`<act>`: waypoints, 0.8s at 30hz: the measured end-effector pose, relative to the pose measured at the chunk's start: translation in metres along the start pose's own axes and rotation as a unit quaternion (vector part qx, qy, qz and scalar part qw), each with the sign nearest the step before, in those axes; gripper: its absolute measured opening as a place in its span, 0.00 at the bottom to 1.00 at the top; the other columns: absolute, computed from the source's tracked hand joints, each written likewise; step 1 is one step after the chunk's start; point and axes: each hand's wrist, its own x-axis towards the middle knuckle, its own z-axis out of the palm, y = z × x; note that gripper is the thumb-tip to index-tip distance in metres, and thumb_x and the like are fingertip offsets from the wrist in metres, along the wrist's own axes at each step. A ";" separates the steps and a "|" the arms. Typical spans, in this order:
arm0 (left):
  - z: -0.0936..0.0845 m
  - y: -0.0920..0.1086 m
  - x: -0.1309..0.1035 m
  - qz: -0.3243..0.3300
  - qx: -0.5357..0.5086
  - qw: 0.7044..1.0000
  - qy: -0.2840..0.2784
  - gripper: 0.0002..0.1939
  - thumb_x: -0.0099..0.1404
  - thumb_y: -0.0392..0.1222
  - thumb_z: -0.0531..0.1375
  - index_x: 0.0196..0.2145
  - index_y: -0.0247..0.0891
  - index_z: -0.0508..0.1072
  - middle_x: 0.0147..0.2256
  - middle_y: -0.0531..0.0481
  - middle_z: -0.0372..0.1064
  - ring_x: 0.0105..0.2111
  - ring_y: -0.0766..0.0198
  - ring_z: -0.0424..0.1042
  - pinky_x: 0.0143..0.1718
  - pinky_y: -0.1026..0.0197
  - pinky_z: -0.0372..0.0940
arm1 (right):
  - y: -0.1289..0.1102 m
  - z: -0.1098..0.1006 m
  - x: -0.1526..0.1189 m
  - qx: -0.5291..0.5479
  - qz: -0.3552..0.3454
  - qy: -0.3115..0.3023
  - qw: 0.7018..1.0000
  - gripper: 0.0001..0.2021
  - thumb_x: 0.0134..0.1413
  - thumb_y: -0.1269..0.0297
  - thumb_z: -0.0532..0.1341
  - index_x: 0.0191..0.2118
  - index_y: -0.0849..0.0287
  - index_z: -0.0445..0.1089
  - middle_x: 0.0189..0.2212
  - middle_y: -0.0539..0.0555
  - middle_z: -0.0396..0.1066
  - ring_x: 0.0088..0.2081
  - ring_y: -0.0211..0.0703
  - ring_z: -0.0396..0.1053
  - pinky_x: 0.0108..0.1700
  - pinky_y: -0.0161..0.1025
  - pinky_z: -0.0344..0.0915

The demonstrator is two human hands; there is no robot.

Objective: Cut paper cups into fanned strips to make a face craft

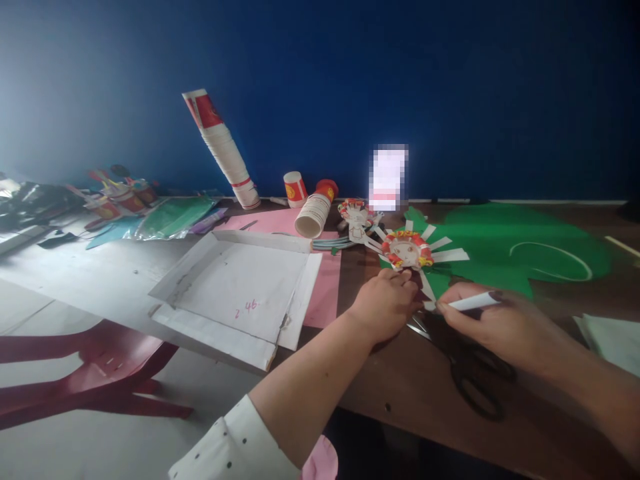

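My left hand (387, 303), fingers curled, grips the lower edge of a paper-cup doll (406, 251). Its round middle bears a drawn face ringed in red and yellow, and white strips fan out around it. In my right hand (493, 327) is a white marker (473, 302), its tip end down at a white strip just below the face. A pair of black-handled scissors (477, 387) lies under and beside my right hand, blades toward the left hand. Behind the doll to the left sits a second similar paper-cup doll (356, 217).
Green paper (490, 233) lies on the brown table (400, 393). A white box lid (225, 280) rests left over pink paper (325, 293). Farther back are a leaning cup stack (223, 150), loose paper cups (313, 215) and a bright blurred screen (389, 177). A red chair (105, 367) stands lower left.
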 end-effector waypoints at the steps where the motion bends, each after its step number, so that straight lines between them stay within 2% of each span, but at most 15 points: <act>1: 0.000 0.000 0.000 0.001 0.000 1.000 -0.001 0.18 0.74 0.48 0.53 0.51 0.33 0.72 0.59 0.40 0.67 0.56 0.53 0.67 0.57 0.53 0.65 | 0.000 0.000 0.000 0.004 -0.006 0.001 1.000 0.11 0.52 0.52 0.57 0.25 0.50 0.70 0.26 0.49 0.78 0.29 0.48 0.74 0.33 0.40 0.65; 13: -0.004 0.002 0.001 -0.009 0.014 1.000 -0.015 0.19 0.74 0.49 0.52 0.51 0.34 0.73 0.60 0.42 0.67 0.56 0.53 0.66 0.57 0.55 0.65 | 0.004 -0.001 -0.010 0.069 0.002 -0.025 0.997 0.10 0.52 0.54 0.60 0.26 0.50 0.72 0.25 0.47 0.74 0.28 0.43 0.71 0.32 0.37 0.63; 17: -0.008 0.004 0.000 -0.013 0.017 0.999 -0.028 0.19 0.75 0.49 0.51 0.52 0.34 0.72 0.60 0.42 0.67 0.57 0.54 0.66 0.57 0.55 0.65 | 0.003 0.002 -0.016 0.068 0.002 0.000 0.998 0.10 0.52 0.54 0.60 0.25 0.50 0.71 0.22 0.46 0.72 0.25 0.43 0.69 0.31 0.38 0.63; 24: -0.008 0.004 0.001 -0.018 0.012 0.999 -0.034 0.19 0.74 0.48 0.51 0.53 0.34 0.72 0.61 0.43 0.66 0.57 0.53 0.65 0.58 0.55 0.65 | 0.002 0.007 -0.019 0.038 -0.002 0.043 0.998 0.10 0.53 0.54 0.59 0.25 0.49 0.71 0.23 0.46 0.74 0.26 0.43 0.70 0.32 0.37 0.63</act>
